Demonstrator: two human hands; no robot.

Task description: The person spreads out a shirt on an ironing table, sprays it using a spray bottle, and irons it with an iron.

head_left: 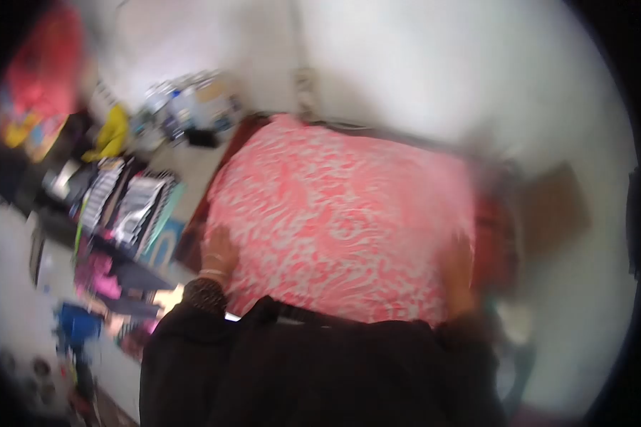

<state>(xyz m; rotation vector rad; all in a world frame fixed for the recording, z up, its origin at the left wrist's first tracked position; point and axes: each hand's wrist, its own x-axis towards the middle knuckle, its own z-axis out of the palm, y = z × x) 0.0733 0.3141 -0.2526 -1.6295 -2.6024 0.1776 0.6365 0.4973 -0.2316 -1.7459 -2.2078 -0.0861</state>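
Observation:
A pink and white patterned cloth (342, 220) is spread over a dark reddish-brown table in front of me. At its left edge, my left hand (221, 255) lies on the fabric, fingers stretched forward, with a bracelet at the wrist. On the opposite side, my right hand (457, 265) rests near the cloth's right edge; motion blurs it, but its fingers look extended and flat. Neither hand shows any object in it. Dark sleeves cover both my arms.
Stacked striped and folded items (139, 206) stand to the left, with a cluttered pile (192, 107) behind them. A yellow item (112, 133) and a blurred red item (46, 60) are farther left. A brown cardboard-like panel (554, 210) leans right, by the pale wall (463, 71).

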